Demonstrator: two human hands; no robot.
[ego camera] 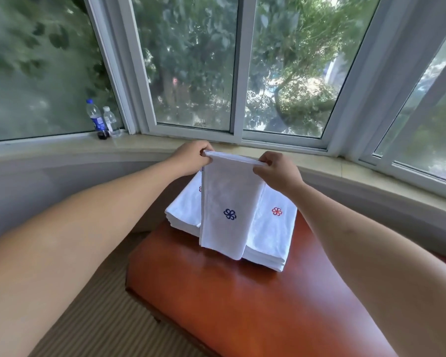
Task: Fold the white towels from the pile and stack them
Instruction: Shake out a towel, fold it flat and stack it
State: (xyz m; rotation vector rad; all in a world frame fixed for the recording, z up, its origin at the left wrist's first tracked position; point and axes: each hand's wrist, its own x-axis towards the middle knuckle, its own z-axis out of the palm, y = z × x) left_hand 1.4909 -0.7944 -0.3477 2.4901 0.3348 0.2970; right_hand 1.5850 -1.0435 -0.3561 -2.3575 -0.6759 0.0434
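A white towel (227, 202) with a dark blue flower emblem hangs folded in the air over the table. My left hand (191, 157) pinches its upper left corner and my right hand (277, 171) pinches its upper right corner. Behind and below it lies a pile of white towels (271, 228) on the far end of the reddish wooden table (242, 305). The top towel of the pile shows a red flower emblem. The hanging towel hides the middle of the pile.
A curved stone windowsill (150, 145) runs behind the table under large windows. Two plastic water bottles (102, 119) stand on the sill at the left. Striped carpet (95, 318) lies to the left of the table.
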